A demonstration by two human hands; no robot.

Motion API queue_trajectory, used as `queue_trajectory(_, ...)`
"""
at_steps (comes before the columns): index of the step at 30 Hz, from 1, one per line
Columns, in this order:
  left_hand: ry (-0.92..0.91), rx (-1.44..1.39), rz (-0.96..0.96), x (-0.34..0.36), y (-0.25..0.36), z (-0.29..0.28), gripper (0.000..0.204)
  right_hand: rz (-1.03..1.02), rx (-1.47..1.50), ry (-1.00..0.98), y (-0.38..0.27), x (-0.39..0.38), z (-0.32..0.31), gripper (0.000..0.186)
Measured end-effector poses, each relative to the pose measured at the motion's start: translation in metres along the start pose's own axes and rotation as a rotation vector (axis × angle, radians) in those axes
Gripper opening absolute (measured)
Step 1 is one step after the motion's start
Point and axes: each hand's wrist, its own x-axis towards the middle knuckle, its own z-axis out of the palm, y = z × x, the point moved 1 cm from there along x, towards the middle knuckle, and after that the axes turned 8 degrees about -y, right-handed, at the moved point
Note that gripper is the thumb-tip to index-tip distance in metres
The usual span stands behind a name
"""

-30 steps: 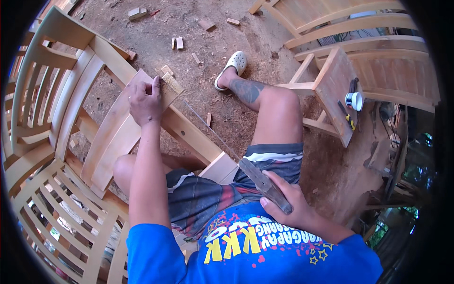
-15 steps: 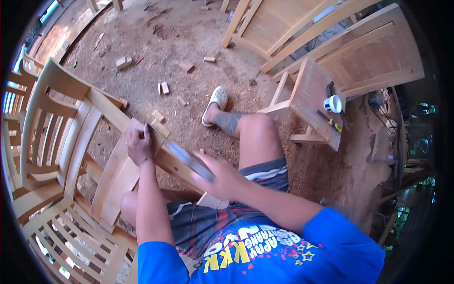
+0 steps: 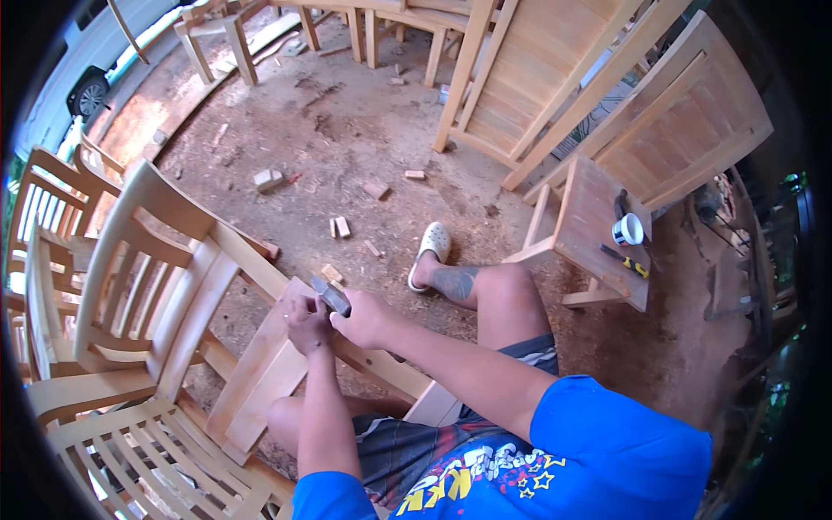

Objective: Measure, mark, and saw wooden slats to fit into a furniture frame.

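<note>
My right hand (image 3: pixel 366 319) is closed around the handle of a hammer (image 3: pixel 336 299), whose grey metal head sits right over the fingers of my left hand. My left hand (image 3: pixel 309 328) has its fingers bent together at the far end of a pale wooden board (image 3: pixel 260 368). Whatever it pinches there is hidden by the fingers and the hammer head. That board lies across the frame of a slatted wooden chair (image 3: pixel 178 247). A wooden rail (image 3: pixel 381 368) runs from under my hands toward my legs.
Small wood offcuts (image 3: pixel 376 189) lie scattered on the dirt floor. To the right, a low wooden chair (image 3: pixel 594 225) carries a white tub (image 3: pixel 627 229) and a yellow-and-black tool (image 3: pixel 626 260). Tall wooden panels (image 3: pixel 546 82) lean behind it. More chair frames (image 3: pixel 52 234) crowd the left; a white vehicle (image 3: pixel 78 69) stands beyond.
My right hand has brought the hammer, blurred and apart from my left hand before, up against the left fingers. The whole view has shifted, showing more of the far ground.
</note>
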Motion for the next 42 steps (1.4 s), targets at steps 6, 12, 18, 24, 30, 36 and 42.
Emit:
queue_trajectory(6,0.066,-0.001,-0.036,-0.003,-0.007,-0.011,0.045,-0.172,0.022,0.056,0.041,-0.13,-0.012,0.058)
queue_trajectory(12,0.012,0.01,-0.081,-0.005,0.003,-0.018,0.043,-0.009,0.144,-0.108,0.035,-0.277,-0.062,0.063)
queue_trajectory(18,0.042,-0.024,-0.039,-0.007,0.013,-0.008,0.039,-0.211,0.207,0.03,0.041,-0.085,-0.013,0.048)
queue_trajectory(24,0.0,-0.029,-0.08,-0.007,-0.004,-0.004,0.038,-0.128,0.167,0.009,0.01,-0.028,0.001,0.038)
queue_trajectory(30,0.012,0.027,-0.073,-0.004,-0.002,-0.011,0.043,-0.084,0.184,-0.035,0.051,-0.225,-0.036,0.062)
queue_trajectory(36,0.037,0.01,-0.028,-0.007,0.015,-0.012,0.043,-0.079,0.163,-0.012,0.051,-0.236,-0.046,0.062)
queue_trajectory(42,0.032,0.03,0.01,-0.006,-0.008,-0.004,0.032,0.0,0.09,-0.037,-0.006,-0.022,0.001,0.038)
